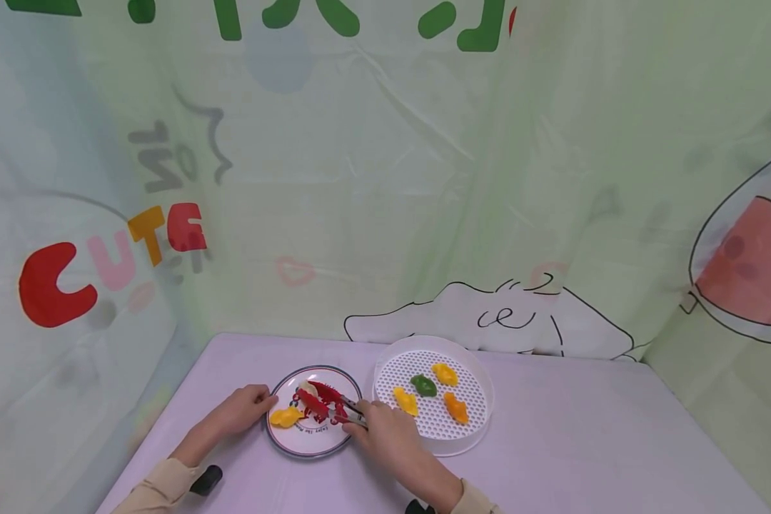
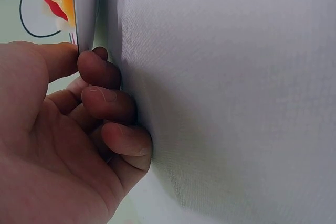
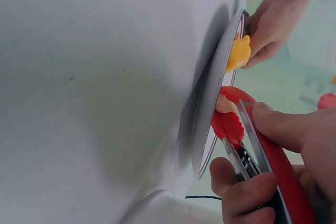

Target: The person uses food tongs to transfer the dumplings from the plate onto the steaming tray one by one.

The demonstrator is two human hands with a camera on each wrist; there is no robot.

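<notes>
A white plate (image 1: 308, 446) with a dark rim and red print stands on the table. My left hand (image 1: 240, 408) pinches its left rim, thumb on top and curled fingers (image 2: 107, 103) beneath. In my right hand (image 1: 388, 432) are tongs (image 1: 353, 412) with metal arms and red scalloped tips, held over the plate. Between those tips sits a pale, beige toy dumpling-like piece (image 3: 226, 104), partly hidden by them. A yellow piece (image 1: 286, 417) of similar look lies on the plate's left side, near my left fingers.
Right of the plate, close to my right hand, stands a round white steamer basket (image 1: 482, 400) with a perforated floor. Yellow, orange and green pieces (image 1: 423, 385) lie in it. The lilac table (image 1: 572, 435) meets printed curtains at its back and left.
</notes>
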